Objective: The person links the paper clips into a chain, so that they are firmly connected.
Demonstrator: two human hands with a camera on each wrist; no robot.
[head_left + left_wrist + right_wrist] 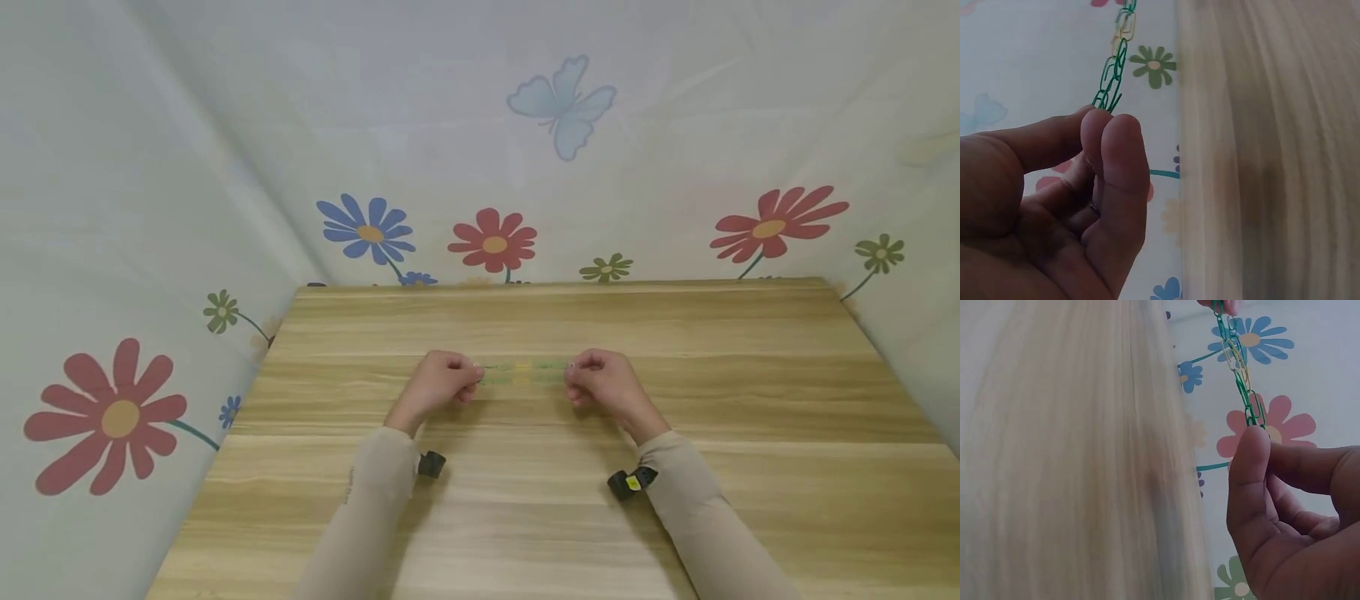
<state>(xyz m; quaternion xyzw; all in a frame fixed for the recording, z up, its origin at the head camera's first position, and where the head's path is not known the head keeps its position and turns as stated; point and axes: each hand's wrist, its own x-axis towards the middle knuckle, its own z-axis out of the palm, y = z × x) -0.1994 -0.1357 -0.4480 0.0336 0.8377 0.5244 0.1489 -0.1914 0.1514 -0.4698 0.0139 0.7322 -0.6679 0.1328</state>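
Note:
A chain of linked paper clips (522, 374), green toward both ends and yellow in the middle, stretches sideways between my two hands above the table. My left hand (446, 382) pinches its left end between thumb and fingertips. At the other end, my right hand (609, 385) pinches the last clips the same way. From the left wrist, the green and yellow links (1116, 65) run up from the fingertips. The right wrist view shows the chain (1240, 372) taut, with the left fingertips at its far end. The end clips are partly hidden by my fingers.
Below the hands lies a wood-grain table (525, 517). Behind and to the left hangs a white cloth (420, 100) printed with flowers and a butterfly. Small black cameras (431, 465) are worn at both wrists, over beige sleeves.

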